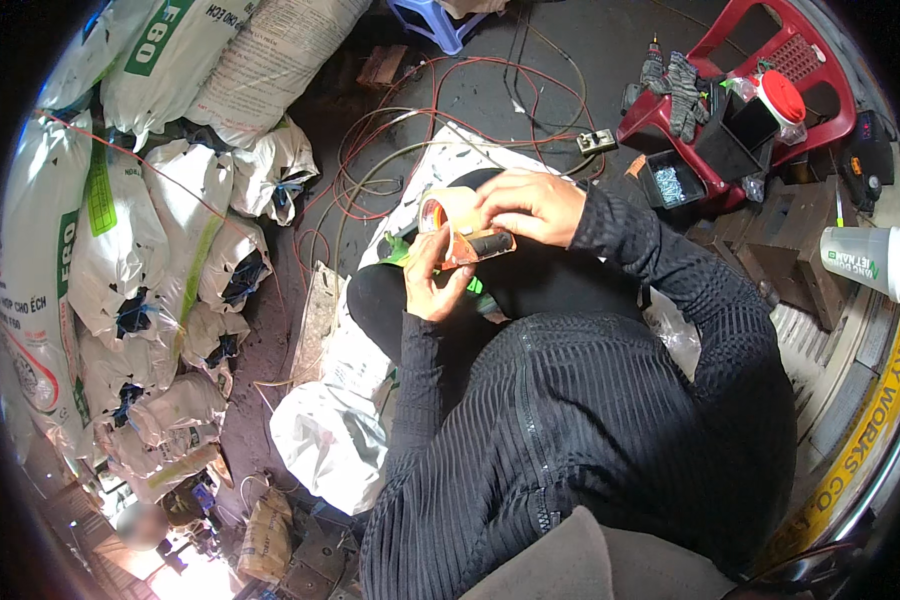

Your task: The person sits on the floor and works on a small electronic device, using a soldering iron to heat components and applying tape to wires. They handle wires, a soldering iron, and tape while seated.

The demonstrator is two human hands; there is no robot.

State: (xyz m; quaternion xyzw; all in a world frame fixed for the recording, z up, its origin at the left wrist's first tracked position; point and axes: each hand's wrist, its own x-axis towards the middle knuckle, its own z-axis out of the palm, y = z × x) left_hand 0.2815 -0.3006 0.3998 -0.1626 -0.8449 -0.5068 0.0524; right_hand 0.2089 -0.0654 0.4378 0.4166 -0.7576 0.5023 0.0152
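Over my lap is what looks like an orange tape dispenser (463, 250) with a dark roller and a wide tan tape roll (456, 207). My left hand (432, 280) is closed on the dispenser's near side, thumb and fingers against its orange frame. From the right, my right hand (538, 208) bends its fingers over the roll's right edge and the dispenser's upper side. Its fingertips are partly hidden. Bright green material (395, 250) lies by my left knee, beside the dispenser.
Stacked white sacks (120, 240) fill the left side. Red and grey hoses (370, 150) coil on the floor ahead, by a socket box (596, 142). At right are a red chair (760, 60) bearing gloves (684, 95), a parts bin (673, 182) and a white cup (867, 262).
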